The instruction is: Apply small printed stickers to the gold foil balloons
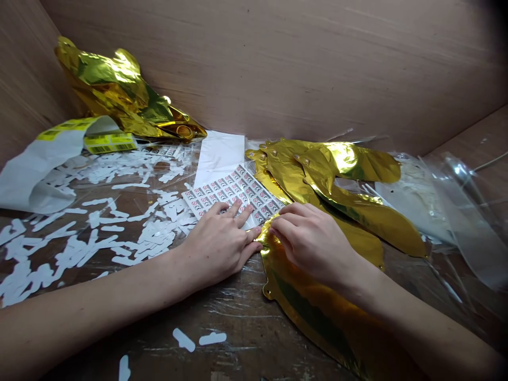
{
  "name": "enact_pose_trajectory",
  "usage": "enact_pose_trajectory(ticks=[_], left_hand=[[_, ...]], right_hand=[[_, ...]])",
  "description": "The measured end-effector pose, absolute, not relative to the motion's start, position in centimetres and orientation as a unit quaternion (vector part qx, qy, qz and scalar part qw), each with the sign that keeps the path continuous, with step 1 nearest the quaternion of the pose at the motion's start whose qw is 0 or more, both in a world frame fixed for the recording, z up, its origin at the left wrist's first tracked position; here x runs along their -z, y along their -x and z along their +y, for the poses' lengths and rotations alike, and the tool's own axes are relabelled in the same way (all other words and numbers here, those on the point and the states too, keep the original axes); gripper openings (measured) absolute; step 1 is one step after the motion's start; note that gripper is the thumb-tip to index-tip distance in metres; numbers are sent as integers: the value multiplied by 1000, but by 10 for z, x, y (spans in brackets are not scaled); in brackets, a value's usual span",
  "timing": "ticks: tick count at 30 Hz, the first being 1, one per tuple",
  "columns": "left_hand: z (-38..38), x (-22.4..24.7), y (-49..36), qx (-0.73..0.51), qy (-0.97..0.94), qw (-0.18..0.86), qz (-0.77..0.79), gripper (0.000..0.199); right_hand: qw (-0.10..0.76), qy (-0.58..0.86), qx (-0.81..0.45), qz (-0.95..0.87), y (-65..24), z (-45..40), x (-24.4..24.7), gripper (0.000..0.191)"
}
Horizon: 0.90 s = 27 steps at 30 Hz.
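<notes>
The gold foil piece (pixel 317 323) lies front right of centre on the table (pixel 238 312), its narrow end between the 2 hands. The left hand (pixel 226 238) seems to pinch that end with thumb and forefinger, its other fingers spread over the sticker sheet (pixel 238 191); the right hand's (pixel 311 233) fingers bunch there, what they grip hidden. The step looks like close fingertip work at this end; the next move calls for a steady left hold. Beyond lie more foil pieces (pixel 291 166) and, leftward, white slips (pixel 159 233).
</notes>
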<state>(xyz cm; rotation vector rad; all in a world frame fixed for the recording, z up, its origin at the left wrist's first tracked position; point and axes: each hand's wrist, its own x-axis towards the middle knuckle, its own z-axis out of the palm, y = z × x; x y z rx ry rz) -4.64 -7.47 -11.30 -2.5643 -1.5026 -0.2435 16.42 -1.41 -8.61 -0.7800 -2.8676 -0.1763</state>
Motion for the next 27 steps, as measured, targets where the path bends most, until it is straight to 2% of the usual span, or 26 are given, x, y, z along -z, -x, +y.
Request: enact_pose_trajectory(ticks=[11,18,27], left_hand=[[-76,112,47,83,856,62,-506,41],[-75,111,46,75,856,58,-508,42],[-77,111,45,100,852,61,-511,39]], right_hand=[[27,246,63,-967,-163,-22,86,26],[22,236,68,-969,-163,-24,86,25],[-37,239,17,-970,-156,-42,71,23]])
